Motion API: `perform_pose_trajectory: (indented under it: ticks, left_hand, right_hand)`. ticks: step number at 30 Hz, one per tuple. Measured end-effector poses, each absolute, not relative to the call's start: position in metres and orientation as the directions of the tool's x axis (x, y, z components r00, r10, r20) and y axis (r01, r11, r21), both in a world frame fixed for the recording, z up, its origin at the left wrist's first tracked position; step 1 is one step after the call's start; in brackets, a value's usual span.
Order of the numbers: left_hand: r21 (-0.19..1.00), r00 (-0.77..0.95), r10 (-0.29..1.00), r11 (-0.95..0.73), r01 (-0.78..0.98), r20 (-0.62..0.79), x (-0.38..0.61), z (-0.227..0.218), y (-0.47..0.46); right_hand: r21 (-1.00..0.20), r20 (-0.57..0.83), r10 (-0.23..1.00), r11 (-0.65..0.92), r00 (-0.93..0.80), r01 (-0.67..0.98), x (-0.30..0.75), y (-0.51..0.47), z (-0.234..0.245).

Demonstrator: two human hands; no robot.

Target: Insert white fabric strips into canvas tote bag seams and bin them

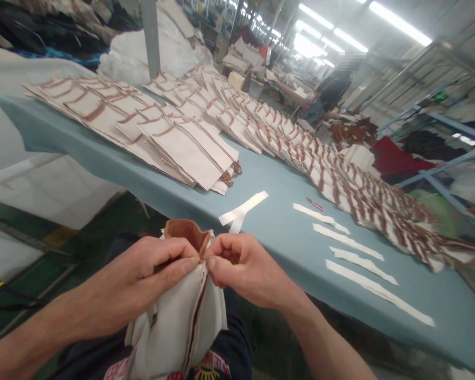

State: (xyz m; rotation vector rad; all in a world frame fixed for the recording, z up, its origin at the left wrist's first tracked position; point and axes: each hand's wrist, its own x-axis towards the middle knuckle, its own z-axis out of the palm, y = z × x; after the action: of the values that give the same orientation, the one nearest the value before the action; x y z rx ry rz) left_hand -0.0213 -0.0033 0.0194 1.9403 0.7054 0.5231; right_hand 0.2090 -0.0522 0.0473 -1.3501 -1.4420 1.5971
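On my lap rests a cream fabric bag with brown lining at its mouth and a brown-edged seam down its side. My left hand pinches the rim at the top of that seam between thumb and finger. Right beside it, my right hand grips the other side of the same seam, its fingertips almost meeting the left ones. Whatever small detail lies between the fingertips is hidden. Red and yellow print shows near the lower part of the bag.
A blue-green table bears stacks of cream pieces with brown edging and long overlapping rows. Several white strips and a small pink-handled tool lie nearer. A person stands far back. Blue metal racking is at right.
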Motion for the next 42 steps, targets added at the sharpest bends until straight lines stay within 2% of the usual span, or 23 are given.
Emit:
perform_pose_trajectory:
  ticks: [2,4,7,12,16,19,21,24,29,37,42]
  left_hand:
    - [0.924,0.753,0.657,-0.31,0.222,0.039,-0.025,0.017,-0.003]
    - [0.939,0.757,0.651,-0.286,0.189,0.046,-0.027,0.016,-0.003]
    - [0.941,0.753,0.656,-0.288,0.18,0.057,-0.028,0.018,-0.004]
    - [0.901,0.737,0.676,-0.313,0.3,-0.01,-0.028,0.022,-0.007]
    - [0.907,0.695,0.717,-0.329,0.265,0.057,-0.032,0.014,-0.006]
    - [0.923,0.689,0.721,-0.308,0.229,0.07,-0.036,0.006,-0.004]
    - [0.93,0.681,0.728,-0.297,0.218,0.073,-0.037,0.004,-0.004]
    - [0.934,0.674,0.733,-0.297,0.2,0.089,-0.035,0.005,-0.006]
    - [0.93,0.652,0.754,-0.288,0.228,0.074,-0.03,0.005,-0.013]
    - [0.817,0.703,0.67,-0.53,0.228,0.238,-0.026,0.007,-0.007]
    - [0.819,0.719,0.675,-0.5,0.28,0.166,-0.024,0.027,-0.005]
  right_hand:
    - [-0.931,-0.353,0.86,-0.362,-0.368,0.047,0.209,-0.049,0.041]
    - [-0.918,-0.36,0.847,-0.396,-0.391,-0.012,0.208,-0.048,0.034]
    - [-0.931,-0.301,0.872,-0.357,-0.386,-0.078,0.204,-0.048,0.025]
    - [-0.973,-0.158,0.936,-0.202,-0.314,-0.113,0.197,-0.058,0.022]
    - [-0.999,0.038,0.973,0.039,-0.227,0.001,0.196,-0.067,0.025]
    - [-0.947,0.265,0.943,0.294,-0.2,0.129,0.199,-0.068,0.024]
    - [-0.899,0.35,0.905,0.397,-0.242,0.183,0.202,-0.066,0.021]
    - [-0.873,0.345,0.888,0.423,-0.304,0.243,0.205,-0.06,0.014]
    - [-0.837,0.356,0.882,0.448,-0.307,0.315,0.202,-0.056,0.014]
    - [-0.738,0.414,0.866,0.499,-0.279,0.454,0.201,-0.055,0.024]
    - [-0.732,0.413,0.876,0.483,-0.25,0.481,0.201,-0.054,0.029]
